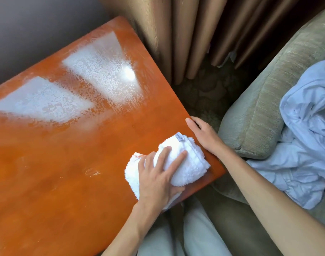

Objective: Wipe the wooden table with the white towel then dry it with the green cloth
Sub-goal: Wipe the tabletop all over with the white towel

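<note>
A folded white towel (pixel 184 163) lies on the orange-brown wooden table (pixel 65 163), close to its near right corner. My left hand (pixel 158 178) lies flat on top of the towel, fingers spread and pressing it down, thumb tucked under the towel's near edge. My right hand (pixel 204 135) rests on the table's right edge just beyond the towel, its fingers straight along the rim. No green cloth is in view.
Bright window reflections show on the far part of the tabletop. A greenish armchair (pixel 259 108) stands right of the table with crumpled pale blue fabric (pixel 305 135) on its seat. Brown curtains (pixel 195 34) hang behind. My knees sit below the table corner.
</note>
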